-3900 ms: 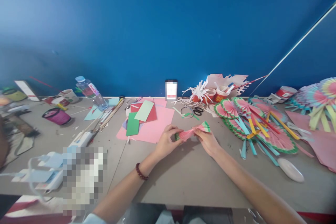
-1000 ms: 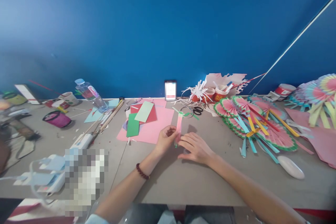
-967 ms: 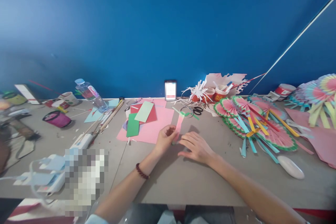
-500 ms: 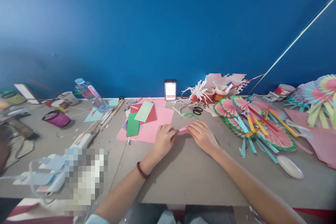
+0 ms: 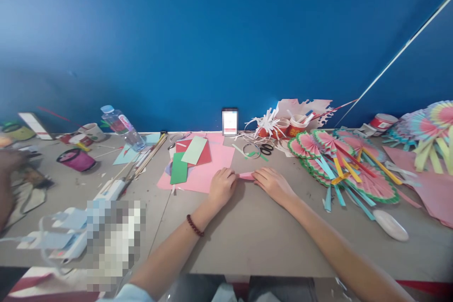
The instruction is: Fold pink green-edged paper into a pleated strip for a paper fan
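Note:
A narrow folded strip of pink paper (image 5: 246,176) lies between my two hands, low over the grey table. My left hand (image 5: 223,186) is closed on its left end, with a beaded bracelet on the wrist. At the other end, the fingers of my right hand (image 5: 272,184) pinch the same strip. Just beyond my left hand are a large pink sheet (image 5: 222,160), a red sheet (image 5: 205,156), a light green card (image 5: 194,150) and a dark green card (image 5: 179,168). Black-handled scissors (image 5: 266,149) rest past my right hand.
Pleated paper fans (image 5: 375,184) and a white mouse-shaped object (image 5: 391,225) lie right. Red cups (image 5: 297,125) and a phone (image 5: 230,121) stand by the blue wall. Leftward are a tilted bottle (image 5: 122,125), sticks (image 5: 150,155), a power strip (image 5: 76,243) and another person's hand (image 5: 10,170).
Both hands have shifted very slightly, and more of the pink strip shows between them. At the far left, the other person's hand has moved further into view.

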`<move>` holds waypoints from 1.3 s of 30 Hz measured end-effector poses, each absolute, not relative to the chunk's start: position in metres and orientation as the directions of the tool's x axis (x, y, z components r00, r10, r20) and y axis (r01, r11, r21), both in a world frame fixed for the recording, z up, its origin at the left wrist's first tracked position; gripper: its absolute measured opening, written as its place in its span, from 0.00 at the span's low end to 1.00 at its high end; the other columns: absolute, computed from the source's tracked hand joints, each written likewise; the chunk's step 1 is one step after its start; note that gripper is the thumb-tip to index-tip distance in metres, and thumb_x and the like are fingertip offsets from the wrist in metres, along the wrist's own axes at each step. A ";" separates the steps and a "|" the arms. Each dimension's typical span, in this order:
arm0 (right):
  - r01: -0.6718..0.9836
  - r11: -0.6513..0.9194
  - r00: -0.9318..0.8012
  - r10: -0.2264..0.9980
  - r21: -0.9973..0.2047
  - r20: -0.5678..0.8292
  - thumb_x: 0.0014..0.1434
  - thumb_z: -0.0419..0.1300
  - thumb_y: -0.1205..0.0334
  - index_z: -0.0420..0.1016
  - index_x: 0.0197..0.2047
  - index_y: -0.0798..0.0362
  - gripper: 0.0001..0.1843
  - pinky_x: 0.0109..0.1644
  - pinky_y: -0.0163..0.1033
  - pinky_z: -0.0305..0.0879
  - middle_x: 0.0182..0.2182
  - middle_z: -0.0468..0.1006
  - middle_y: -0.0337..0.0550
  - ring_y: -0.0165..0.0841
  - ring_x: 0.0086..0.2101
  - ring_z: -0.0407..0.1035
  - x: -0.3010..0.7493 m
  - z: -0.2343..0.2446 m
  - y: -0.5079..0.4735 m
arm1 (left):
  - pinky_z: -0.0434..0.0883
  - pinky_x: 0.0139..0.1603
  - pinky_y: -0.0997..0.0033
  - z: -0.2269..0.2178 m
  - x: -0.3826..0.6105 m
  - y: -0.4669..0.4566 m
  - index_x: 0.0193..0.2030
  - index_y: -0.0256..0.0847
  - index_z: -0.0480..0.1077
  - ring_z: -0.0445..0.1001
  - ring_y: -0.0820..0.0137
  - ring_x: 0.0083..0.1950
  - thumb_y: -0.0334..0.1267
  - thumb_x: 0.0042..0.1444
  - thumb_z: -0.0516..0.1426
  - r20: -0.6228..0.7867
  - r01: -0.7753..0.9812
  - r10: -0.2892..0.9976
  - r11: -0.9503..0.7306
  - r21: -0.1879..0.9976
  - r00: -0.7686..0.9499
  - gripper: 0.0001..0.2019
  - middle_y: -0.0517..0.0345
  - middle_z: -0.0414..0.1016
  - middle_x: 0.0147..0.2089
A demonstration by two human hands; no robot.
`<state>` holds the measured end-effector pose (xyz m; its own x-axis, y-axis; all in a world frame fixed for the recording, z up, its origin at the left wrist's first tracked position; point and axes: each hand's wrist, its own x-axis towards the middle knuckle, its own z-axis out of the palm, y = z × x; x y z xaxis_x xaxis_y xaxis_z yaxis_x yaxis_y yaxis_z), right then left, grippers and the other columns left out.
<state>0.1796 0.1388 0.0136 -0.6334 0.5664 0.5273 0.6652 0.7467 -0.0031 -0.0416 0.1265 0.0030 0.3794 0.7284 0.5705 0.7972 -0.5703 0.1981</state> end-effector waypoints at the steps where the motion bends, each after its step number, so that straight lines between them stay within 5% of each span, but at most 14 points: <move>1: 0.669 0.743 -0.628 0.574 -0.013 0.525 0.64 0.53 0.67 0.75 0.45 0.53 0.10 0.45 0.41 0.65 0.37 0.79 0.45 0.37 0.40 0.70 0.180 0.014 0.139 | 0.63 0.36 0.67 0.003 -0.042 0.127 0.33 0.39 0.73 0.68 0.67 0.35 0.33 0.65 0.50 0.570 0.800 0.732 -0.564 0.202 0.372 0.13 0.54 0.71 0.33; 12: 0.707 0.707 -0.584 0.575 0.012 0.573 0.66 0.51 0.66 0.73 0.34 0.52 0.11 0.41 0.40 0.62 0.31 0.76 0.43 0.35 0.36 0.67 0.178 0.010 0.139 | 0.63 0.37 0.67 0.002 -0.041 0.125 0.38 0.40 0.74 0.68 0.68 0.37 0.32 0.63 0.52 0.570 0.790 0.718 -0.585 0.183 0.400 0.09 0.56 0.72 0.35; 20: 0.692 0.715 -0.647 0.555 0.098 0.523 0.67 0.50 0.66 0.72 0.30 0.54 0.15 0.39 0.38 0.56 0.29 0.74 0.43 0.34 0.34 0.63 0.177 0.003 0.144 | 0.65 0.39 0.65 -0.003 -0.038 0.130 0.38 0.39 0.73 0.67 0.66 0.39 0.29 0.62 0.53 0.484 0.810 0.720 -0.585 0.038 0.497 0.08 0.54 0.70 0.35; 33: 0.687 0.666 -0.566 0.741 -0.290 0.360 0.65 0.52 0.64 0.74 0.37 0.53 0.10 0.42 0.39 0.63 0.33 0.77 0.44 0.36 0.37 0.68 0.181 0.004 0.147 | 0.67 0.40 0.65 -0.002 -0.040 0.128 0.42 0.39 0.72 0.69 0.66 0.41 0.24 0.61 0.50 0.337 0.825 0.806 -0.551 0.128 0.486 0.12 0.54 0.72 0.38; 39: 0.701 0.673 -0.587 0.733 -0.237 0.345 0.65 0.51 0.66 0.73 0.37 0.53 0.09 0.43 0.40 0.65 0.34 0.76 0.45 0.37 0.38 0.69 0.180 0.004 0.146 | 0.66 0.41 0.64 0.003 -0.037 0.125 0.45 0.39 0.70 0.69 0.65 0.43 0.27 0.63 0.49 0.328 0.810 0.764 -0.586 -0.010 0.556 0.10 0.55 0.72 0.40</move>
<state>0.1796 0.1457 0.0042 -0.5867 0.7326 0.3452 0.7009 0.6728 -0.2366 -0.0373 0.1251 0.0029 0.5560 0.7635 0.3285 0.8103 -0.5859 -0.0096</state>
